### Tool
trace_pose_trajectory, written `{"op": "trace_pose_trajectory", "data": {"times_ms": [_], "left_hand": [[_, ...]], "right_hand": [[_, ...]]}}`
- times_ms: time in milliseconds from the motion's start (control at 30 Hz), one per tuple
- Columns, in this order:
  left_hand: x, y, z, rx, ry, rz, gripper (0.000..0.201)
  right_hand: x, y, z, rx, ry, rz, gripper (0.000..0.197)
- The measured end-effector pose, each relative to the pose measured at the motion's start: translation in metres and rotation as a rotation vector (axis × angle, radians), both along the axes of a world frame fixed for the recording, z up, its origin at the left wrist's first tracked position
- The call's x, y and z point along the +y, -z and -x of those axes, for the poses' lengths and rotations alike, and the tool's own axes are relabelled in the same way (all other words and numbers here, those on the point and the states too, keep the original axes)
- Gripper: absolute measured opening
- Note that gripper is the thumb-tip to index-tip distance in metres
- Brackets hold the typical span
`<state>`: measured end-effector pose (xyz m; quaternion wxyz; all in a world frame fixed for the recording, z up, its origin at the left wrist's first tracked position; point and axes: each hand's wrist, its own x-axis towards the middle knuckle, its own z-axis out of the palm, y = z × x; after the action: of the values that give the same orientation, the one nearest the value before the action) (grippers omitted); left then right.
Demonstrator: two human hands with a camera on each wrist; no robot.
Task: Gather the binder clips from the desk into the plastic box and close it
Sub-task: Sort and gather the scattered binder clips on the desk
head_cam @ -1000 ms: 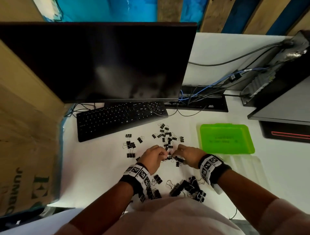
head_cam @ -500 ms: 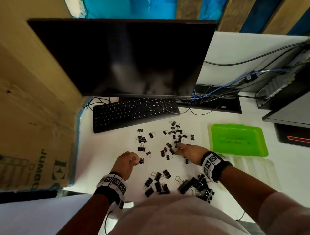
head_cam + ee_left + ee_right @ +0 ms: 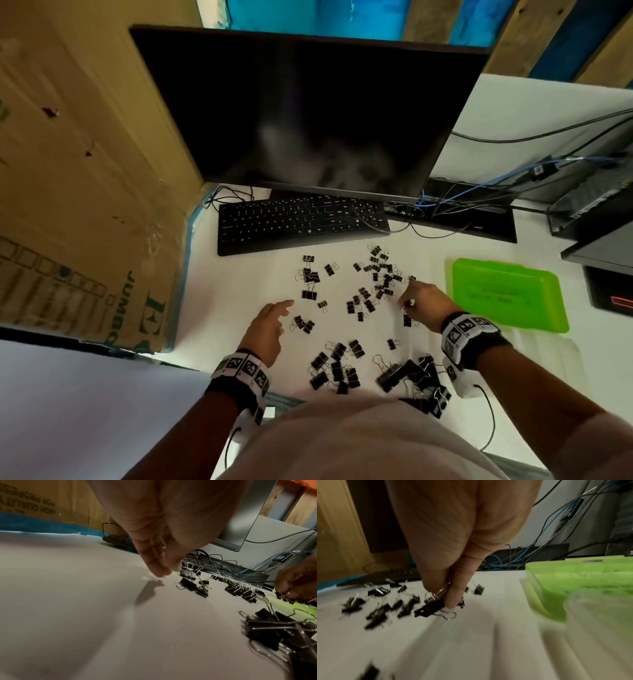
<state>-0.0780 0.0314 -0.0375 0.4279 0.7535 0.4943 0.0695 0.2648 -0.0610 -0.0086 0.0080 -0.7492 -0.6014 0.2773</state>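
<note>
Several black binder clips (image 3: 376, 284) lie scattered over the white desk (image 3: 239, 291), with a larger pile (image 3: 411, 377) near my body. My right hand (image 3: 416, 301) pinches a black binder clip (image 3: 431, 608) with curled fingers, just left of the green plastic box (image 3: 507, 294). The box lies open, its clear half (image 3: 548, 356) flat on the desk nearer me. My left hand (image 3: 274, 318) hovers with fingers straight and holds nothing, beside a small clump of clips (image 3: 303, 323). In the left wrist view its fingertips (image 3: 161, 572) hang just above the desk.
A black keyboard (image 3: 301, 222) and a dark monitor (image 3: 308, 113) stand behind the clips. A cardboard box (image 3: 85, 205) walls the left side. Cables (image 3: 479, 192) and computer equipment (image 3: 603, 212) crowd the back right. Bare desk lies left of my left hand.
My hands have parted from the middle. The left hand moved left and opened its fingers. The right hand shifted right toward the green box, still pinching a clip.
</note>
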Motion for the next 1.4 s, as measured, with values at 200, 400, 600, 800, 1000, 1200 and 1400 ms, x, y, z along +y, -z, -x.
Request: {"op": "trace_pose_trajectory", "data": {"times_ms": [200, 400, 600, 800, 1000, 1200, 1400], "left_hand": [[-0.007, 0.001, -0.017, 0.024, 0.123, 0.023, 0.056], [-0.011, 0.011, -0.02, 0.134, 0.132, -0.043, 0.046], [-0.014, 0.008, 0.005, 0.176, 0.068, 0.039, 0.095], [-0.019, 0.004, 0.005, 0.153, 0.066, 0.046, 0.109], [-0.013, -0.013, -0.034, 0.05, 0.157, -0.116, 0.073], [-0.009, -0.02, -0.098, -0.02, 0.355, -0.31, 0.038], [-0.007, -0.016, -0.139, 0.112, 0.49, -0.246, 0.036]], "right_hand": [[0.031, -0.037, 0.05, 0.192, 0.082, -0.172, 0.014], [0.058, -0.024, 0.131, 0.309, -0.022, -0.008, 0.013], [0.06, -0.009, 0.166, 0.354, -0.055, 0.056, 0.018], [0.051, -0.026, 0.118, 0.298, -0.059, 0.046, 0.031], [0.02, -0.012, 0.018, -0.051, 0.057, 0.131, 0.041], [-0.004, -0.002, 0.017, -0.073, -0.053, 0.184, 0.033], [0.013, 0.004, 0.033, -0.076, -0.197, 0.041, 0.046]]}}
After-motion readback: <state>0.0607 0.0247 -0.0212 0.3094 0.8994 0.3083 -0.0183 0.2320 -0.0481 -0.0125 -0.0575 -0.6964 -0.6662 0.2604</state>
